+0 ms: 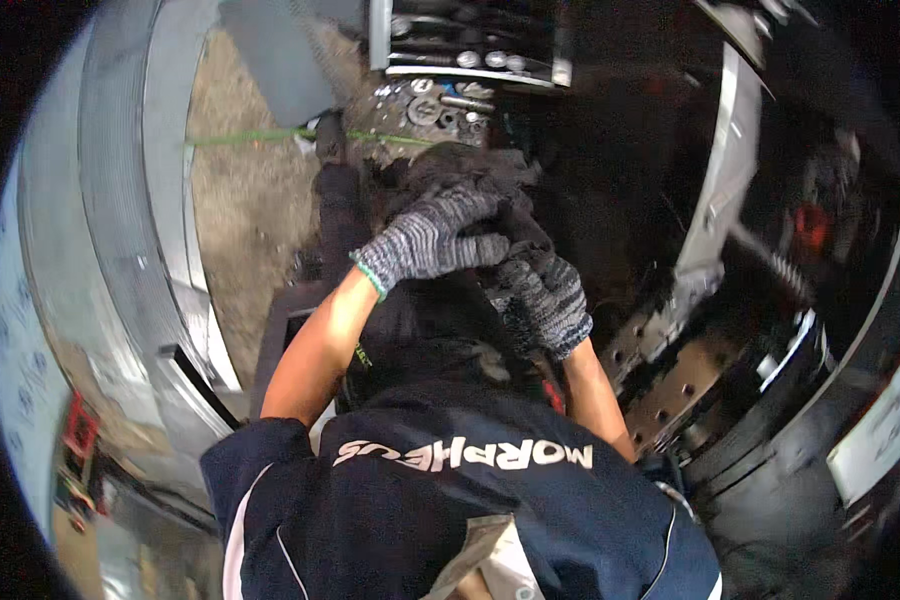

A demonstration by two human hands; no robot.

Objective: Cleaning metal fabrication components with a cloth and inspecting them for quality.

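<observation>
Both hands wear grey-and-black striped knit gloves and come close together over my lap. My left hand [440,235] bends its fingers round a dark piece between the hands; what it is, I cannot make out. Just below and to the right, my right hand [545,300] is curled, its fingertips mostly hidden against the same dark area. Right beyond my left hand lies a bunched dark cloth-like heap [470,170], too dark to tell exactly.
A drawer-like tray [470,75] of metal parts stands ahead, with loose washers [425,110] and fittings before it. A green cord [255,137] crosses the ground beside a grey plate [280,65]. Long metal sheets [120,200] rise at left; a steel bar with holes [680,390] lies right.
</observation>
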